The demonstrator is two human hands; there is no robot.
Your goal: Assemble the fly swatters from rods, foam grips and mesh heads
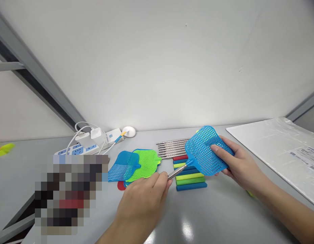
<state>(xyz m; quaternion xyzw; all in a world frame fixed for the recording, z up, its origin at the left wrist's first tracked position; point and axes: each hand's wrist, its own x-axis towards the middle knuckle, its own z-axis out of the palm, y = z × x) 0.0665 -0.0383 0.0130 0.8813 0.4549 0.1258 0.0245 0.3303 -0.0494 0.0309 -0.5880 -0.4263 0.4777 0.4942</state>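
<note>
While the left hand (143, 203), fingers closed, grips the steel handle (176, 172) of a blue fly swatter (202, 150), the right hand (239, 166) pinches its mesh head.

bright, even light, apparently from overhead. the wall (157, 61) reads pale and washed, brightest just above the bench (223, 217). a hard white glare spot marks the bench's glossy top near the front. shadows under the left hand (141, 203) and right hand (243, 166) are faint and soft. wide-angle distortion slants the grey frame rail (32, 81). a pixelated block (67, 193) obscures the lower left. no significant blur noted.
</note>
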